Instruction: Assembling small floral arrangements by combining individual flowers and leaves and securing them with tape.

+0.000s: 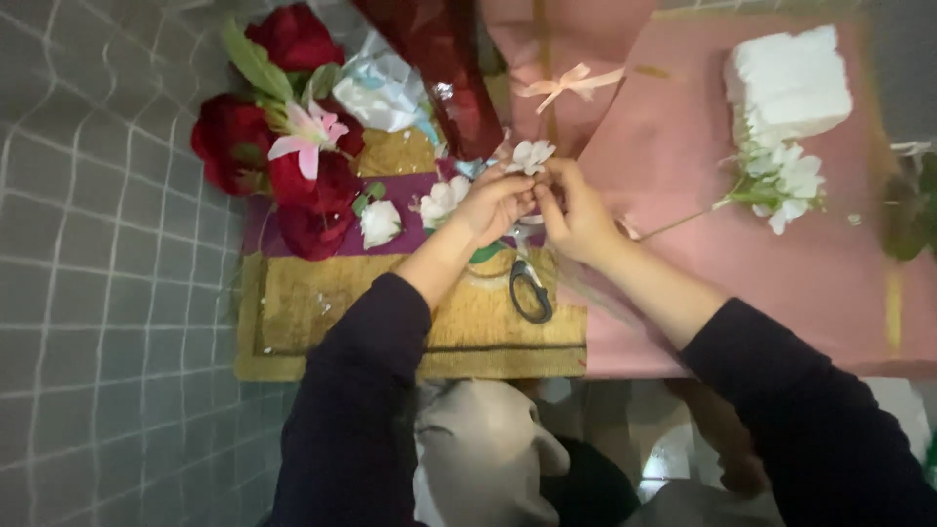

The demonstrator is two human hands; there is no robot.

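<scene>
Pinching a small white blossom (pixel 532 154) between them, both hands meet just above the scissors (pixel 528 285), which serve as the landmark here. The left hand (pixel 493 203) curls its fingers in toward the blossom from the left, and the right hand (pixel 576 217) closes thumb and fingers on it from the right, so the two hands touch at the fingertips. The blossom sits at the top of that grip, petals open and facing up.

The scissors lie below the hands on a gold mat (pixel 322 312), black handles toward the person, their blades hidden under the hands. Just left of the scissors and higher, two more white flowers (pixel 381 222) rest on a purple strip (pixel 390 210). Farther left and up lies a bunch of red roses (pixel 278 146) with one pink lily (pixel 305 140) among them. Above the scissors a dark red wrap (pixel 439 59) stands tilted, and a pale pink bow (pixel 566 86) lies beside it. To the right of the scissors a pink sheet (pixel 703 254) covers the bench, carrying a white spray (pixel 781 181) on a long stem and, beyond it, a white foam block (pixel 789 83). Dark sleeves (pixel 361 410) cover both forearms.
</scene>
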